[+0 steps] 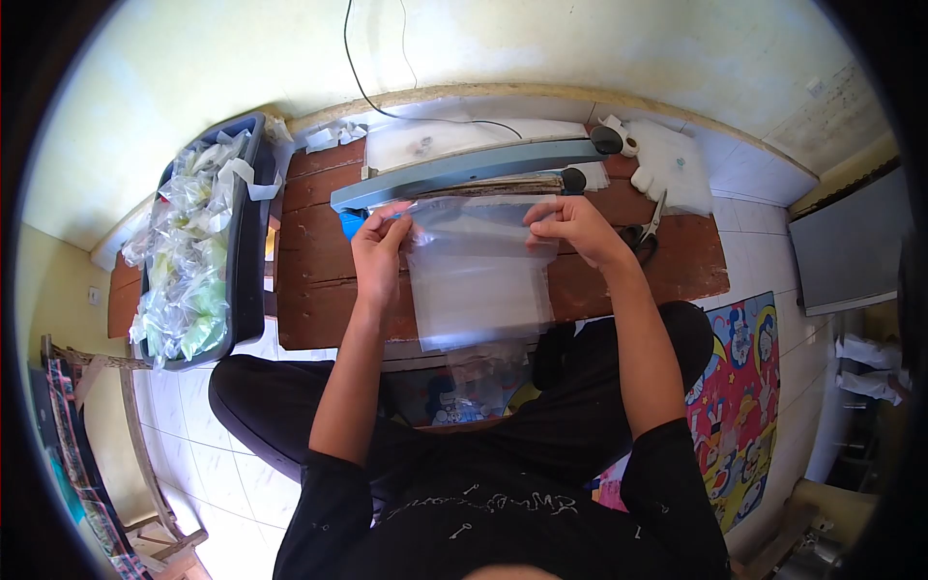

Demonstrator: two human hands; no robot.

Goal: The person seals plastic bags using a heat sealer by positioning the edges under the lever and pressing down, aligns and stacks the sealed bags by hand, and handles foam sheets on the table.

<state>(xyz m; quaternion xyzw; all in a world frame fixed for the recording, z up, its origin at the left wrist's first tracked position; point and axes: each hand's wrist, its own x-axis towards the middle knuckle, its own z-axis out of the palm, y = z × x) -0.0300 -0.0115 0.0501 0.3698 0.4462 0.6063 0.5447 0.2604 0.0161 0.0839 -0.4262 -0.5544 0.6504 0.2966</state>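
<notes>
A clear plastic bag [478,280] hangs between my two hands, its upper edge stretched in front of the sealer. My left hand [383,246] pinches the bag's upper left corner between thumb and fingers. On the other side, my right hand [572,230] grips the upper right corner. Just beyond the bag lies a long grey-blue impulse sealer [474,166] with a black knob at its right end. Scissors [650,232] with dark handles rest to the right of my right hand. The bag hides part of the table and the sealer's front.
A dark bin [253,222] full of crumpled plastic stands left of the brown wooden table [319,300]. White plastic sheets [672,159] and a tape roll [623,135] lie at the back right. A black cable [362,82] runs down the wall. A colourful mat [739,406] covers floor at right.
</notes>
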